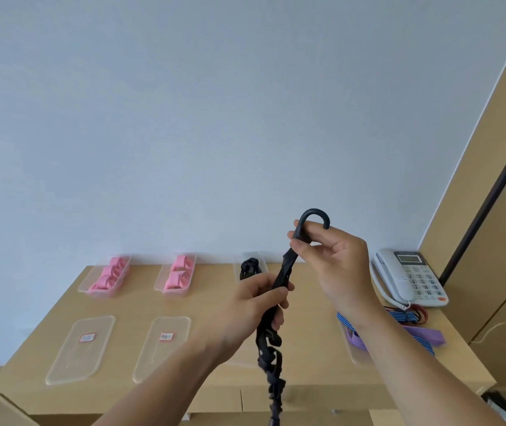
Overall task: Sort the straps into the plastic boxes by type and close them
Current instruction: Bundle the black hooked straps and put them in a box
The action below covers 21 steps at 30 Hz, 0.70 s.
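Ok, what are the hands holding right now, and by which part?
One black hooked strap. The right hand pinches it just below the hook; the left hand grips the band lower down, rest dangling.

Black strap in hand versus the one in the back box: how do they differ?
The held black strap hangs stretched out; the boxed black strap is bunched up. The left hand and right hand grip the held one in the air; the boxed one lies in its clear box. Both are black.
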Each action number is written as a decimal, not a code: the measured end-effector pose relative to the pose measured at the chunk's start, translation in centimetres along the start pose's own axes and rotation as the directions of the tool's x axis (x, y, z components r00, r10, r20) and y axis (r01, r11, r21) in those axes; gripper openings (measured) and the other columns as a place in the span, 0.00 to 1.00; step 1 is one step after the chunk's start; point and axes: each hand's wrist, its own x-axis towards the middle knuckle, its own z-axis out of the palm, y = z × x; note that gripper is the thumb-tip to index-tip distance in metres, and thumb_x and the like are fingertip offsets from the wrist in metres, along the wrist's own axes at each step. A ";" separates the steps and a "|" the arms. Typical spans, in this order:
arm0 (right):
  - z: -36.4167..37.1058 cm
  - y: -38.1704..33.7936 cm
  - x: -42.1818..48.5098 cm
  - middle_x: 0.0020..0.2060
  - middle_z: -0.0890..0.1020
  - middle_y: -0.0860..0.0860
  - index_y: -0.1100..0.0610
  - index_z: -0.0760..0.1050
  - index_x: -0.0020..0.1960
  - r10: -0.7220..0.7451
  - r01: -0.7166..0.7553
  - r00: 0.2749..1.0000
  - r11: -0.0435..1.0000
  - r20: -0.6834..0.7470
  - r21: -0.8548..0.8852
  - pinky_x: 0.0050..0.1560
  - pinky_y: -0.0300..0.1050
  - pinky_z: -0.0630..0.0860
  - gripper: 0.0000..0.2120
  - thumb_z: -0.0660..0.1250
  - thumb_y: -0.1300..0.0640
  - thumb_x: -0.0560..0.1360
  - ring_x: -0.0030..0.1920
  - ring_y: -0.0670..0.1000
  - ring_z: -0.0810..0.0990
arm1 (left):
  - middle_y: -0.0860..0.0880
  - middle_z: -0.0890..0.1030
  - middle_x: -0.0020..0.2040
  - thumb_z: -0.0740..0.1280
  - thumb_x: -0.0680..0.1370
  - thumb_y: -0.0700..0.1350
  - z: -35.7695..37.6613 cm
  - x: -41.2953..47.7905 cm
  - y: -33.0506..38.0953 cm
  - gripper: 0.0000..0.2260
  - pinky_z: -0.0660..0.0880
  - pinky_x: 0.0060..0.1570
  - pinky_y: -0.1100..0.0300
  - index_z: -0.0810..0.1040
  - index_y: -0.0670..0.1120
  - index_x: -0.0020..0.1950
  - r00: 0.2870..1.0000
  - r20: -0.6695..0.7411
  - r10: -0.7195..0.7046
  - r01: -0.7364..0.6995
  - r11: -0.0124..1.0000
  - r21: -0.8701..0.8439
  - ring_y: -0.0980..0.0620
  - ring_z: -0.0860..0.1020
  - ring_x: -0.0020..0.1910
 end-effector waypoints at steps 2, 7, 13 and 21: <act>0.1 0.2 -0.2 0.46 0.87 0.43 0.52 0.85 0.51 -0.015 0.013 1.000 0.996 -0.023 -0.091 0.50 0.43 0.80 0.10 0.75 0.64 0.73 0.48 0.48 0.86 | 0.49 0.82 0.41 0.64 0.85 0.40 -0.2 0.0 -0.2 0.07 0.72 0.33 0.68 0.82 0.41 0.58 1.000 0.024 -0.020 0.020 1.000 0.003 0.52 0.77 0.32; 0.3 0.3 -0.6 0.45 0.87 0.48 0.58 0.86 0.48 -0.284 0.254 0.958 0.896 -0.030 -0.363 0.48 0.50 0.80 0.07 0.75 0.64 0.71 0.45 0.50 0.85 | 0.45 0.83 0.43 0.62 0.86 0.44 -0.5 0.1 -0.5 0.11 0.80 0.41 0.54 0.81 0.40 0.58 0.996 0.066 -0.054 0.058 0.996 -0.061 0.45 0.80 0.37; 0.0 2.1 -1.8 0.51 0.84 0.57 0.61 0.85 0.53 -0.519 0.584 0.798 0.539 0.308 -0.606 0.44 0.50 0.80 0.18 0.67 0.76 0.69 0.49 0.59 0.82 | 0.45 0.76 0.40 0.56 0.87 0.57 -0.3 0.5 -0.2 0.24 0.78 0.43 0.48 0.83 0.40 0.57 0.977 0.188 -0.105 0.178 0.884 -0.431 0.47 0.74 0.34; 0.3 1.5 -2.8 0.55 0.81 0.57 0.58 0.84 0.56 -0.411 0.529 0.846 0.570 0.338 -0.629 0.54 0.49 0.79 0.20 0.65 0.74 0.72 0.55 0.58 0.80 | 0.46 0.75 0.43 0.66 0.84 0.53 -0.8 -0.3 0.4 0.15 0.78 0.47 0.50 0.84 0.42 0.55 0.981 0.190 -0.043 0.102 0.944 -0.313 0.47 0.75 0.38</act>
